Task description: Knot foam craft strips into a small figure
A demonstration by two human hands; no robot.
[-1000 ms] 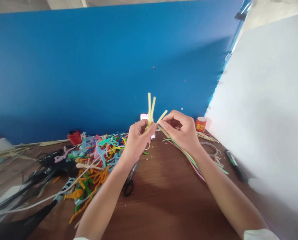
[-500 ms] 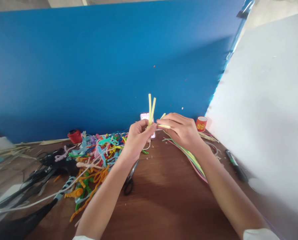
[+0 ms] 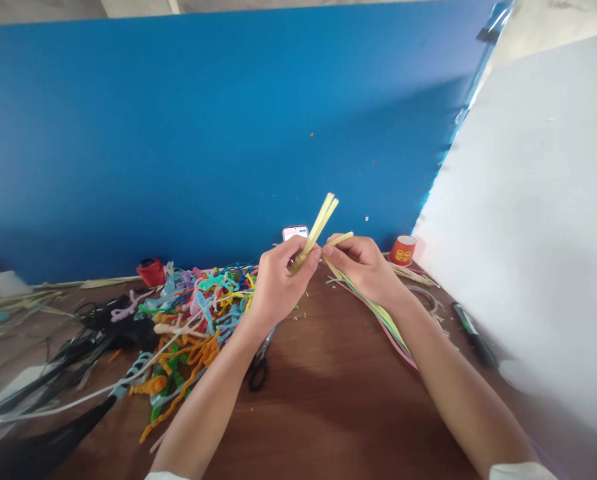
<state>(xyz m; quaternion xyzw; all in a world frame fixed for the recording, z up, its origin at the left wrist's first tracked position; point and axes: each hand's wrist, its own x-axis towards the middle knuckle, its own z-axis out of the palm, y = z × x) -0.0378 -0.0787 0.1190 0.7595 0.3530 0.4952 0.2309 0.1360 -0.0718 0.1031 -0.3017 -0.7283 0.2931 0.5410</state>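
Observation:
Pale yellow strips stick up out of my left hand, which pinches them between thumb and fingers. They lean up and to the right. My right hand is close beside it, fingertips nearly touching the left thumb, and pinches another part of the yellow strips with one end poking out above its fingers. The join between the two hands is hidden by the fingers. A lit phone stands upright behind my left hand.
A heap of coloured fuzzy stems lies at left, with scissors near my left forearm. Long coloured strips run under my right arm. A red cup and a marker are at right; a blue panel rises behind.
The upright yellow strips have tipped to the right as my left hand turned. My right fingers have curled in, and the strip ends beside them now point differently.

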